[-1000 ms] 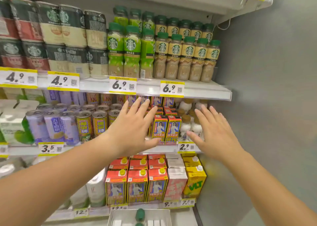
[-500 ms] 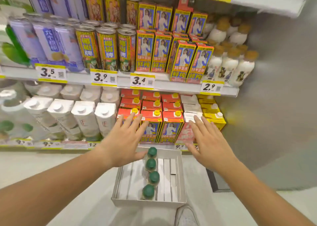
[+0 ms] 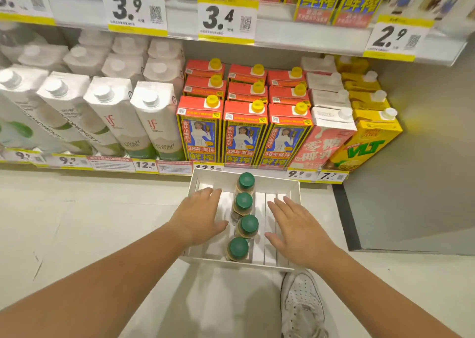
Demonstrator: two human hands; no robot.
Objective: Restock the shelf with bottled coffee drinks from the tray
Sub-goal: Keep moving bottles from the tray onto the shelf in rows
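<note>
Before you, the white metal shop shelf [image 3: 280, 29] carries rows of drink cartons [image 3: 239, 132]. At its foot, on the pale floor [image 3: 90, 222], sits the white rectangular cardboard tray [image 3: 218, 177]. Your left hand [image 3: 199, 217] is over the tray's left half and your right hand [image 3: 298, 231] over its right half. Each grip is spread flat, fingers straight, holding nothing. Between them, four green-capped brown coffee bottles [image 3: 244, 201] stand upright in one row from the tray's far edge to its near edge.

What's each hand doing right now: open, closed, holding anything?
Left hand: open, holding nothing, left of the bottle row.
Right hand: open, holding nothing, right of the bottle row.
</note>
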